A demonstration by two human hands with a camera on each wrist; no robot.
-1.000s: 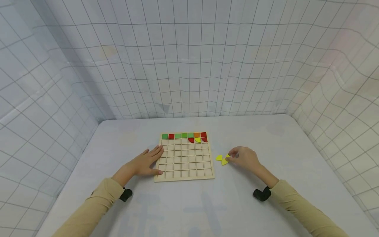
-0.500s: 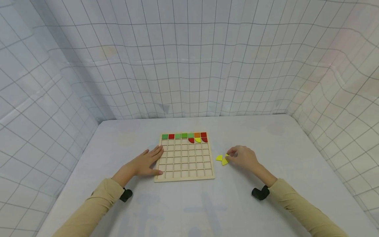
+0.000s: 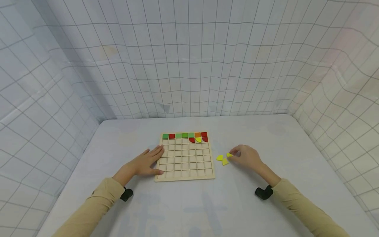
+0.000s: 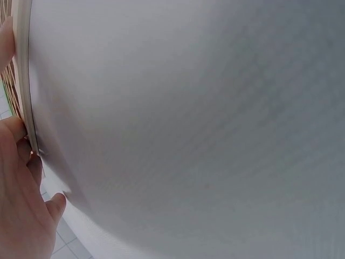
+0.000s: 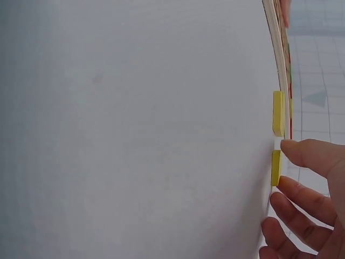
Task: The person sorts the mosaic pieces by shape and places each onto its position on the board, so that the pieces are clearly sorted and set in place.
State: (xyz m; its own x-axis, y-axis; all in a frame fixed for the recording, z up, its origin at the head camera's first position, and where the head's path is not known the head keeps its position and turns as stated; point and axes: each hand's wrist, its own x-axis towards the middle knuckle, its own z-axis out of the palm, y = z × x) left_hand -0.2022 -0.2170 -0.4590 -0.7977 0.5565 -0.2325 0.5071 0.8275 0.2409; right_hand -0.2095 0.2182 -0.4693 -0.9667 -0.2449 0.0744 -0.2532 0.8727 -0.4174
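A wooden grid board (image 3: 185, 159) lies on the table. Its top row holds green, red and orange square tiles. Below them sit two red quarter-circle tiles and a yellow one (image 3: 198, 140). My left hand (image 3: 146, 163) rests on the board's left edge, fingers spread and thumb over the lower corner. Right of the board, my right hand (image 3: 245, 157) pinches a yellow quarter-circle tile (image 3: 229, 154) between thumb and index finger. Two more yellow quarter-circle tiles (image 3: 219, 158) lie beside it, between the hand and the board. The right wrist view shows the pinched tile (image 5: 276, 168) edge-on.
A white table (image 3: 189, 210) carries all of this. White grid-patterned curtains (image 3: 189, 65) enclose it at the back and sides. A dark device (image 3: 264, 193) sits at the right wrist, another (image 3: 126, 194) at the left.
The right hand has shifted slightly right and away from me with its yellow tile, which now stands apart from the lower yellow tile. The left hand stays where it was.
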